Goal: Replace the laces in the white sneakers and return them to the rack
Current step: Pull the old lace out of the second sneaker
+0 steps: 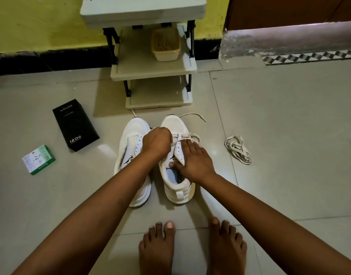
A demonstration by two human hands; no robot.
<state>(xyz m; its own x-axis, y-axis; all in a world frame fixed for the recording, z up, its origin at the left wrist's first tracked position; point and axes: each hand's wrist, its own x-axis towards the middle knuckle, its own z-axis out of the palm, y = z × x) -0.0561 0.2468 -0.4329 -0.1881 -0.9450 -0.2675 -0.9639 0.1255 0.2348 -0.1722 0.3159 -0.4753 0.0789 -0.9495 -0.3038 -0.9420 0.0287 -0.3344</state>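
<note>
Firmly, left hand (157, 143) pinches lace (185, 137); right hand (193, 162) presses right sneaker (177, 155).

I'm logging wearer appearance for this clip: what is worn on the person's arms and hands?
Nothing shows on them. The left hand and right hand are bare, with no gloves, rings, watch or bracelets in view. Both forearms are bare to the frame edge, with no sleeve visible.
</note>
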